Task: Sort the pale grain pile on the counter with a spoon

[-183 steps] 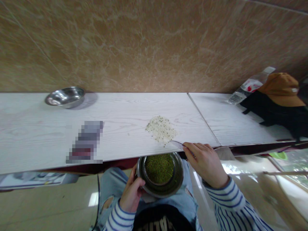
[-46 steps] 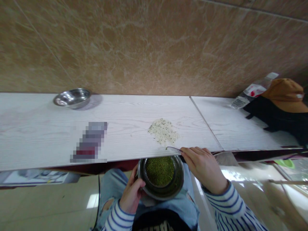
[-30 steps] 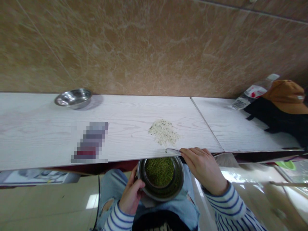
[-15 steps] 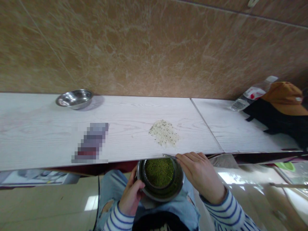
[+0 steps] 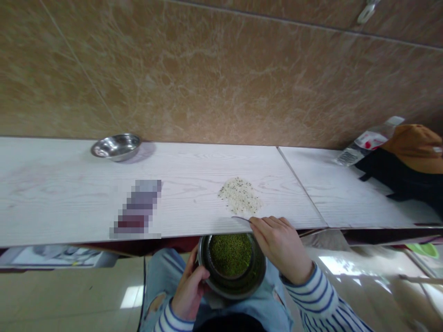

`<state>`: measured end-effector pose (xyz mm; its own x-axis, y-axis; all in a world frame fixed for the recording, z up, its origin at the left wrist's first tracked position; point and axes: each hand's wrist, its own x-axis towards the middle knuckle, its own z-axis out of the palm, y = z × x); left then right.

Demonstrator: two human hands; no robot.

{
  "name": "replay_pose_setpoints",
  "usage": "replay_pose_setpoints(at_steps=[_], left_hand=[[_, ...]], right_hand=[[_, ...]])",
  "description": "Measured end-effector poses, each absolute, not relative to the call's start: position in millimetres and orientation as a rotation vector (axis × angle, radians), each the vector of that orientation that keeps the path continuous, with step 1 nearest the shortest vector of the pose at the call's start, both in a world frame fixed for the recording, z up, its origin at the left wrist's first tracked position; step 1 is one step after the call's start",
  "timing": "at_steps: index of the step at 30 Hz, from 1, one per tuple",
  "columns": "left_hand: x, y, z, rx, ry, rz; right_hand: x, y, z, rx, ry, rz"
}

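Note:
Held over my lap, a steel bowl (image 5: 234,288) contains green mung beans (image 5: 230,254). My left hand (image 5: 191,286) is closed on the bowl's left rim, thumb on top. Above the bowl's right side, at the table's front edge, my right hand (image 5: 280,244) grips a thin metal utensil (image 5: 241,218). Only its slim, slightly curved end shows, pointing left; my fingers hide the rest and I cannot tell its kind. Just beyond the utensil, a pile of white rice grains (image 5: 241,195) mixed with dark green beans lies spread on the white table (image 5: 194,161).
A second steel bowl (image 5: 116,147) stands near the wall at the left. Closer lies a pixelated flat object (image 5: 140,207). At the right are a plastic bottle (image 5: 368,140), a brown cap (image 5: 415,145) and black cloth (image 5: 391,177). A seam crosses the table.
My right hand has lifted the utensil's end from the front edge, over the bowl, to just above the tabletop near the pile. My left hand keeps the bowl. The whole view has shifted slightly.

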<state>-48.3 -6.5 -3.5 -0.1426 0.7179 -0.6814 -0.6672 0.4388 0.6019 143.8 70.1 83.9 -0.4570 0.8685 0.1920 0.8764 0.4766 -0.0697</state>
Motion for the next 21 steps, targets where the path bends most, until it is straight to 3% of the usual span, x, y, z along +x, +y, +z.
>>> replay_pose_setpoints(at_steps=[21], left_hand=[[-49.3, -4.1, -4.0, 0.065, 1.229, 1.182]], right_hand=[[152.3, 89.7, 82.8, -1.599, -2.431, -0.185]])
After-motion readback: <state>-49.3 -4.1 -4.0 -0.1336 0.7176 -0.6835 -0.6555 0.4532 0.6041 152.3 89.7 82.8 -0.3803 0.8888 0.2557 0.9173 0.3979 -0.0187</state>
